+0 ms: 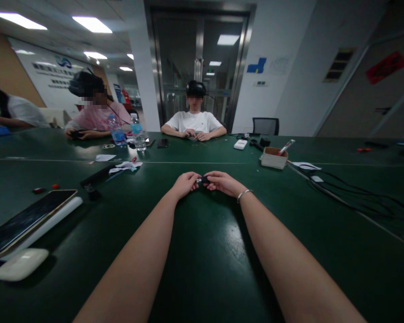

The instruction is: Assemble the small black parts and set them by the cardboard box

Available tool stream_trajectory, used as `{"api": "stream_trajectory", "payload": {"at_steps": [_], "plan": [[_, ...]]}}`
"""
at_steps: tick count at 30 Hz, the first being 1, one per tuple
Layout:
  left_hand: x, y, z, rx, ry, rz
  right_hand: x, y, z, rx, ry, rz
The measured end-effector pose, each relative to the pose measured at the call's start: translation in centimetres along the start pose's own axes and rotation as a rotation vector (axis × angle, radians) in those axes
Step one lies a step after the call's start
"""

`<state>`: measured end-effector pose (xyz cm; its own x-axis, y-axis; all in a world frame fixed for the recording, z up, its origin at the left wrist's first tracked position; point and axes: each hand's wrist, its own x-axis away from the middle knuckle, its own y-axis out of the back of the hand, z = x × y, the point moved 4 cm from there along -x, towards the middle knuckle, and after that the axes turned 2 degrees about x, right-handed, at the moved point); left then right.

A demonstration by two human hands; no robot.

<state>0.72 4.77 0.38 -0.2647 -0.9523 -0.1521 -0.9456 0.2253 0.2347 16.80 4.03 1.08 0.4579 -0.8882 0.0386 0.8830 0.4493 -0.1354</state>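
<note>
My left hand (186,185) and my right hand (224,183) meet over the middle of the green table (202,233). Between the fingertips of my right hand is a small black piece (205,179), pinched. Its left side meets a small silvery piece (199,180), which the fingers of my left hand close on. Whether the two are joined or apart is too small to tell. A silver bracelet (244,194) circles my right wrist.
On the left lie a phone (30,217), a white rounded case (22,264) and crumpled paper (125,167). Bottles (138,132) stand farther back. To the right are a small box (274,159) and black cables (353,190). A person in white (194,121) sits opposite; others sit left.
</note>
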Motion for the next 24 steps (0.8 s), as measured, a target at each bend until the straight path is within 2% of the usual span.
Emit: {"api": "stream_trajectory", "payload": {"at_steps": [4, 9, 17, 24], "plan": [[0.23, 0.07, -0.21, 0.027, 0.022, -0.025, 0.12, 0.0, 0.13, -0.013, 0.009, -0.021], [0.64, 0.24, -0.89, 0.04, -0.02, -0.067, 0.27, -0.11, 0.24, -0.022, 0.009, -0.017], [0.33, -0.07, -0.32, -0.006, -0.005, -0.003, 0.3, -0.05, 0.17, -0.028, 0.007, -0.017], [0.58, 0.1, -0.59, -0.006, -0.011, -0.035, 0.26, -0.02, 0.24, -0.033, 0.012, -0.024]]}}
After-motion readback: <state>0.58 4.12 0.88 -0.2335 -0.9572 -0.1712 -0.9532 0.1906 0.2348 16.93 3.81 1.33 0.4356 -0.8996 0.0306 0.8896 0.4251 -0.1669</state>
